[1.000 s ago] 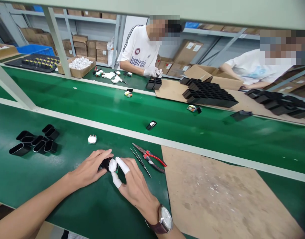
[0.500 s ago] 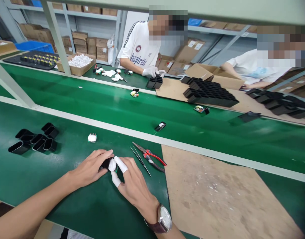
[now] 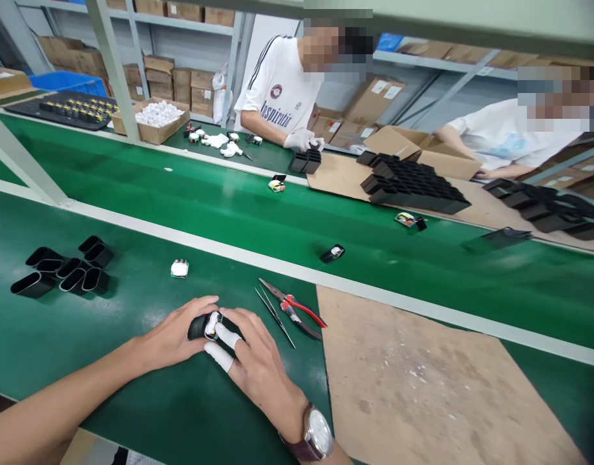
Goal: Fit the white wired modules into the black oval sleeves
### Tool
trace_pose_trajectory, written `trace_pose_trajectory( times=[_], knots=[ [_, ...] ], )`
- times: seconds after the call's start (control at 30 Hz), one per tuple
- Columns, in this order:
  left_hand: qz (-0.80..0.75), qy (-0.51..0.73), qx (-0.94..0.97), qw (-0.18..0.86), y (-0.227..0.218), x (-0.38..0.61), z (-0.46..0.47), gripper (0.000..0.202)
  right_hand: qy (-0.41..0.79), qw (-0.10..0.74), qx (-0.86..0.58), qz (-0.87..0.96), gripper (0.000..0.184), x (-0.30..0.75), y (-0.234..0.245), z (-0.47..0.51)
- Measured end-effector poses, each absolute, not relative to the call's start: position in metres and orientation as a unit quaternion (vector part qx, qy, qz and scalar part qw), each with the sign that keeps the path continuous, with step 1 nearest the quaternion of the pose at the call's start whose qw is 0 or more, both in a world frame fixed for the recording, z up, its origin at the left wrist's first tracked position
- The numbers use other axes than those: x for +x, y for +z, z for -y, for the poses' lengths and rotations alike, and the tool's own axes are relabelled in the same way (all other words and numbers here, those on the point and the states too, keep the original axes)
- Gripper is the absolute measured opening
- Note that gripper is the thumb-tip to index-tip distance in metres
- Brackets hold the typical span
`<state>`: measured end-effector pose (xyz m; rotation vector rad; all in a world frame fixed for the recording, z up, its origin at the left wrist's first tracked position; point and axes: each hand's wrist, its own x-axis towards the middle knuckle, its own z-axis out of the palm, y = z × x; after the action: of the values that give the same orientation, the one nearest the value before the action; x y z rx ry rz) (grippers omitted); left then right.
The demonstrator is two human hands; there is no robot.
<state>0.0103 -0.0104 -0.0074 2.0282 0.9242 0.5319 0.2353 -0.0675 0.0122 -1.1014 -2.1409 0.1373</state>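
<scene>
My left hand [image 3: 173, 336] is closed around a black plastic case [image 3: 196, 327], its open end turned to the right. A small circuit board with a white lump [image 3: 212, 325] sits partly inside that opening. White finger cots cover the thumb and index finger of my right hand [image 3: 260, 352], which is closed on the board, the index tip pressing its white part. Another circuit board with a white top [image 3: 179, 268] lies on the bench beyond my left hand. Tweezers [image 3: 276, 318] and red-and-black pliers [image 3: 294, 310] rest to the right of my hands.
Several empty black cases [image 3: 68, 268] stand at the left. A cardboard sheet [image 3: 423, 368] covers the right side of the bench. Beyond a white rail, a green conveyor [image 3: 219, 194] carries loose boards and a filled case [image 3: 333, 252]. Two people work across it beside grouped black cases [image 3: 417, 184].
The board has gone further into the black case, and my right index finger has shifted from its edge onto the white lump. Items on the conveyor have moved to the right.
</scene>
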Motion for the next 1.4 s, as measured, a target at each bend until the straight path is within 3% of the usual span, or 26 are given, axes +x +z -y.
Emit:
trace_pose_trajectory(
  times=[0.27,0.37,0.47,0.57,0.7,0.83,1.4],
  knots=[
    [-0.371,0.201,0.806,0.416,0.002,0.012,0.009,0.078,0.051,0.330,-0.441,0.833,0.016,0.236,0.017,0.061],
    [-0.369,0.206,0.807,0.412,0.007,0.011,0.009,0.081,-0.032,0.297,-0.509,0.808,0.029,0.255,0.011,0.060],
    [-0.362,0.206,0.817,0.399,0.006,0.008,0.009,0.078,-0.146,0.235,-0.570,0.773,0.030,0.276,-0.002,0.058],
    [-0.353,0.211,0.824,0.390,0.005,0.004,0.008,0.080,-0.186,0.225,-0.573,0.765,0.035,0.286,-0.009,0.059],
    [-0.331,0.206,0.818,0.422,0.006,0.000,0.008,0.092,-0.123,0.232,-0.543,0.798,0.032,0.274,0.004,0.068],
    [-0.346,0.204,0.803,0.440,0.001,0.001,0.008,0.087,-0.039,0.239,-0.503,0.830,0.021,0.253,0.027,0.085],
    [-0.344,0.186,0.801,0.453,-0.004,0.003,0.006,0.087,-0.099,0.160,-0.497,0.847,0.027,0.232,0.048,0.089]
  ],
)
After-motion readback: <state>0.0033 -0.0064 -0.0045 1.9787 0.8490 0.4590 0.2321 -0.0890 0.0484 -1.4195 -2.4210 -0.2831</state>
